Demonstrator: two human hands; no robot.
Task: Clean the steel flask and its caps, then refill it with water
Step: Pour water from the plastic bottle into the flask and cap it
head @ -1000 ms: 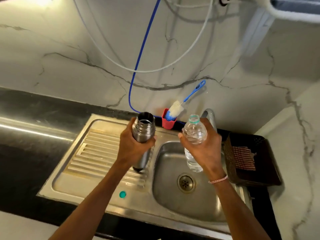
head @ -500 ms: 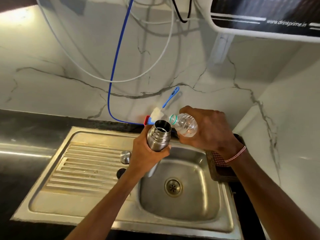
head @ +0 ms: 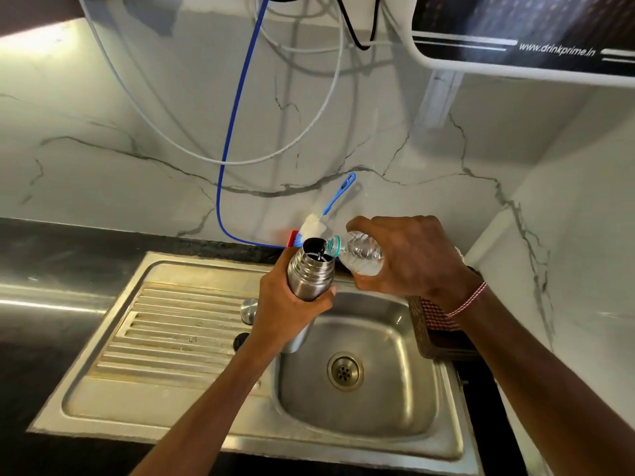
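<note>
Head view shows the left hand wrapped round the middle of a shiny steel flask, holding it almost upright above the left edge of the steel sink bowl. The flask has no top on. The right hand grips a clear plastic water bottle, fingers curled over it, and tips it on its side so its mouth with the green ring sits right at the flask's open mouth. A thin bit of water seems to run in. A round steel cap and a small dark cap lie on the ridged draining board, just beside the left wrist. A blue and white bottle brush stands in a red cup by the wall behind.

The step looks like pouring water into the flask. It could be a rinse or the last fill, and this one look cannot say which. Next, the bottle needs a slow, steady tip with the two mouths lined up, so no water spills, and the flask must be held straight
</note>
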